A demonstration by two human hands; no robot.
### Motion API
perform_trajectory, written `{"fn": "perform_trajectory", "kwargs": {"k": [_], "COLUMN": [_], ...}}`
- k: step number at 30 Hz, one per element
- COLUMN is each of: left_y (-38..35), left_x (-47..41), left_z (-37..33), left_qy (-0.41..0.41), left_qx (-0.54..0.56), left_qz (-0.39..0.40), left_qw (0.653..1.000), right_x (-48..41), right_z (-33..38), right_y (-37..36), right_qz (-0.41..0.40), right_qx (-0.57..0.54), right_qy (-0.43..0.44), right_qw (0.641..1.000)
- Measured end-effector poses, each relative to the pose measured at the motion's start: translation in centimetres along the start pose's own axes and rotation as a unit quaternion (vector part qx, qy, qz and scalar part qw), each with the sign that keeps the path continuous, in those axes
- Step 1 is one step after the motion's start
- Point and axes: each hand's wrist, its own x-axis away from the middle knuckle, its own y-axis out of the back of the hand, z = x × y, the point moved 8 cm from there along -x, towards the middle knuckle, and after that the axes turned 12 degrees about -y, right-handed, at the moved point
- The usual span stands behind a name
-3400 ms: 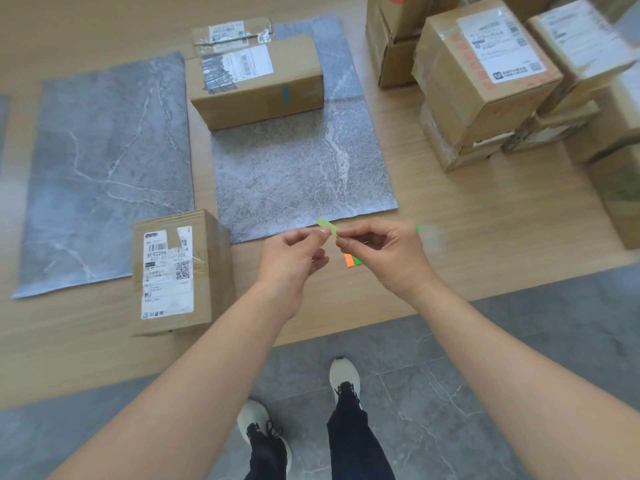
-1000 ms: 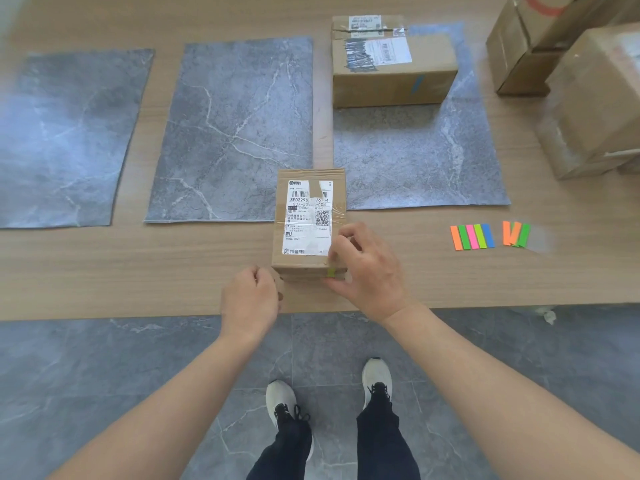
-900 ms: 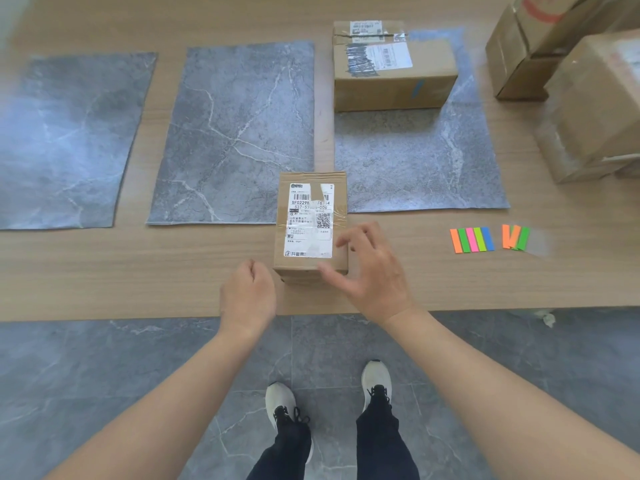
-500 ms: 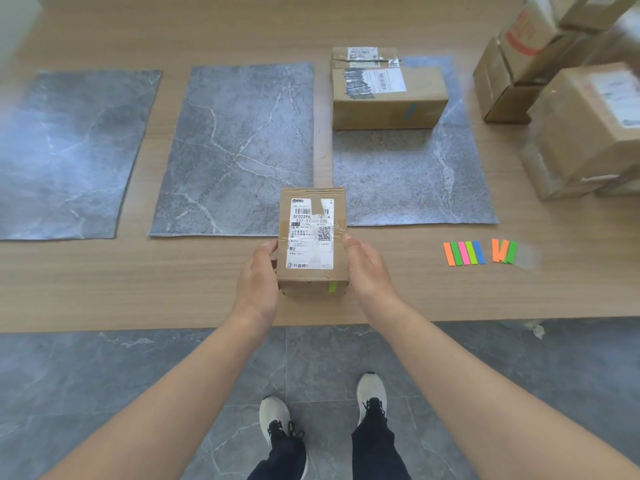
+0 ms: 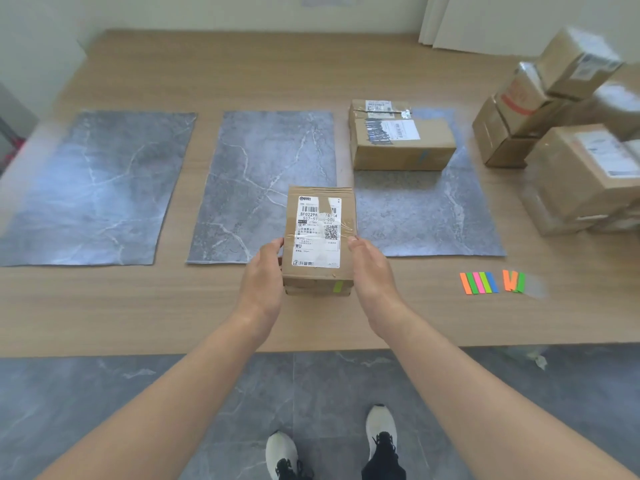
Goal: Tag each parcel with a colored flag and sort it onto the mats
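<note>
While both hands, left (image 5: 263, 275) and right (image 5: 372, 271), clasp the parcel (image 5: 320, 237) by its sides at the near right corner of the middle mat (image 5: 263, 174), its green flag (image 5: 337, 286) is already on (low on the near face). Right of that mat, two boxes (image 5: 401, 143) lie sorted. Further right, a pile (image 5: 571, 150) looks untagged and spare flags (image 5: 479, 282) lie on the bench (image 5: 138, 306), so most work likely remains.

The green flag (image 5: 337, 286), peeled free moments ago, is now stuck on the parcel's (image 5: 318, 237) near face. The left grip (image 5: 263, 271) and right grip (image 5: 372, 271) have clasped its sides and lifted it off the table (image 5: 138, 306).
</note>
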Motion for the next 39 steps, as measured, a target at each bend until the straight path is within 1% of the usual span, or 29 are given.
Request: {"fn": "perform_trajectory", "kwargs": {"k": [5, 8, 13, 16, 20, 29, 34, 39], "left_y": [2.3, 3.4, 3.0, 1.7, -0.4, -4.3, -5.7, -6.3], "left_x": [-1.6, -3.1, -6.2, -8.9, -13.5, -24.3, -29.4, -33.8], "left_z": [-3.0, -3.9, -4.8, -5.8, -6.7, -5.4, -4.7, -4.0], "left_qy": [-0.033, -0.044, -0.049, -0.046, -0.044, 0.006, 0.015, 0.028], "left_qx": [0.01, 0.018, 0.031, 0.027, 0.03, 0.055, 0.059, 0.051], "left_qz": [0.019, 0.009, 0.008, 0.022, 0.022, -0.033, -0.034, -0.016], "left_qw": [0.999, 0.999, 0.998, 0.998, 0.998, 0.998, 0.998, 0.998], "right_x": [0.7, 0.7, -1.3, -4.6, -9.4, -19.6, -25.0, -28.8], "right_z": [3.2, 5.1, 7.7, 8.3, 10.8, 16.8, 18.2, 19.3], "right_y": [-2.7, -4.0, -4.8, -4.4, -3.7, -2.4, -3.0, -3.6], "right_qz": [-0.023, -0.031, -0.034, -0.046, -0.046, -0.009, 0.014, 0.017], "right_qx": [-0.007, -0.011, -0.01, -0.006, -0.005, 0.036, 0.039, 0.033], "right_qy": [0.011, 0.026, 0.037, 0.012, 0.004, 0.005, -0.001, -0.013], "right_qw": [1.0, 0.999, 0.999, 0.999, 0.999, 0.999, 0.999, 0.999]}}
